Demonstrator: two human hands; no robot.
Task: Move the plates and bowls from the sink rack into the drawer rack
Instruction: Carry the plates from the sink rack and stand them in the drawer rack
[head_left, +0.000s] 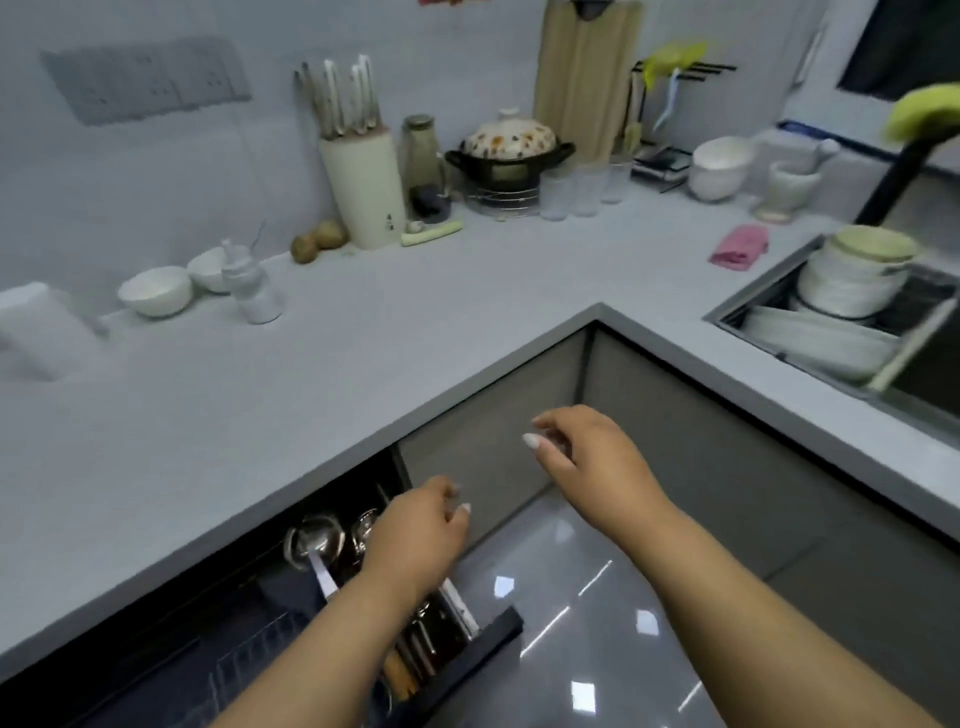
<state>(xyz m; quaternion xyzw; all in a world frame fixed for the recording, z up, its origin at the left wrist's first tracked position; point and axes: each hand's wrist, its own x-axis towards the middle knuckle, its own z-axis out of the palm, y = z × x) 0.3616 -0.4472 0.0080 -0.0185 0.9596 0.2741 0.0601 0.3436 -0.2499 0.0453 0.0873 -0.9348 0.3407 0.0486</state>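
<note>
Both hands were empty. The left hand hovered over the open drawer under the counter, fingers loosely curled around nothing, and the right hand hung in the air in front of the corner cabinet, fingers relaxed and likewise holding nothing. The dishes were well apart from both hands: a stack of bowls and several plates sat in the sink rack at the far right, across the corner of the counter.

The drawer showed a wire rack at its left and a side section crowded with a ladle and other utensils (the handles stuck up close to the left wrist). Judging from this, nothing had yet been carried over.

The main risk appeared to be the reach. The bowls were stacked high with a lid-like piece on top, so grabbing the whole stack one-handed could have tipped it or let wet china slip. The plates leaned against each other, and pulling one might have sent its neighbours sliding with a clatter. The pulled-out drawer stood right at the body's path, so turning back with full hands could have meant knocking into its front edge. Lowering a plate near the utensils might have caught the ladle handle.
</note>
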